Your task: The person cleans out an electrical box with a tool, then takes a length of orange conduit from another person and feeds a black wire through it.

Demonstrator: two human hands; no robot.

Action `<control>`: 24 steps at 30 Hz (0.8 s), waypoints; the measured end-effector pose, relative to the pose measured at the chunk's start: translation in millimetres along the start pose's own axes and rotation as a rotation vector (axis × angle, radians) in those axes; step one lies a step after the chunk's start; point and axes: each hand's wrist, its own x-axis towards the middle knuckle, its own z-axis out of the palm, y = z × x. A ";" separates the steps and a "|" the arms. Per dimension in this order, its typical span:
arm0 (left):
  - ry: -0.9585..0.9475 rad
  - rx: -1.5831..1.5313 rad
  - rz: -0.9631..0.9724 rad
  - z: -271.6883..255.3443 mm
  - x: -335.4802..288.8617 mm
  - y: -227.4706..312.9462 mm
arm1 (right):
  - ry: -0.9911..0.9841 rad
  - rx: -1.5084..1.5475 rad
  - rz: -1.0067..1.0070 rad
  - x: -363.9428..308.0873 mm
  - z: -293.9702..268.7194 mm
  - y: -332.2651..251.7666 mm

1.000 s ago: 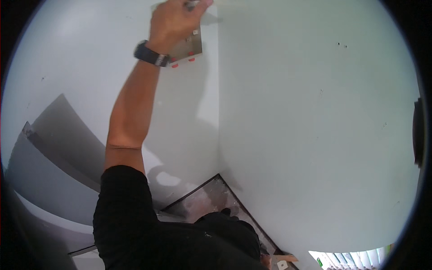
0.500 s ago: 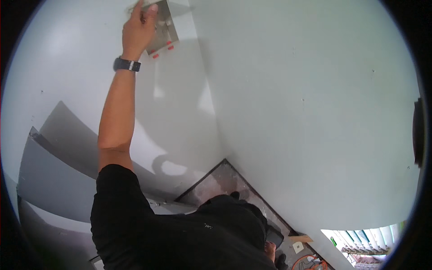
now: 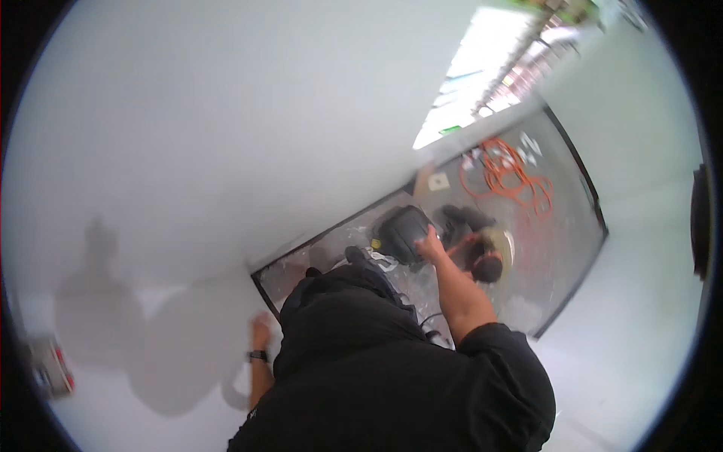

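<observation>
The left hand (image 3: pixel 260 329) has come down from the metal plate (image 3: pixel 51 369), and the view has swung round. The hands are apart; blur hides whether either grips anything. The right hand (image 3: pixel 431 245) overlaps a black bag-like object (image 3: pixel 403 230), near the floor's (image 3: pixel 568 218) upper walled edge. Careful reaching should probably clear the seated co-worker (image 3: pixel 488 265) beside it.

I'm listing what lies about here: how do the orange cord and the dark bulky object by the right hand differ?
Colour: the orange cord is bright; the dark bulky object is nearly black.
Shape: the cord is thin, in loose loops; the dark bulky object is one rounded mass.
Place: the dark bulky object is by the right hand, contact unclear; the cord lies farther off on the floor.
Both appear right of centre.
</observation>
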 end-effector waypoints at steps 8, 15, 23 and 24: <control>-0.260 -0.330 -0.262 -69.4 17.8 52.5 | 0.054 -0.103 0.268 -68.4 -40.5 9.0; -0.024 -1.300 -0.696 -70.5 -8.5 -81.4 | 0.311 -0.049 0.297 -78.9 -110.7 16.8; -0.247 0.110 -0.128 -4.9 -12.3 -55.2 | 0.271 0.007 0.293 -93.6 -94.7 -31.5; -0.227 0.090 -0.127 -2.1 -7.3 -48.5 | 0.252 0.025 0.285 -92.3 -84.5 -37.2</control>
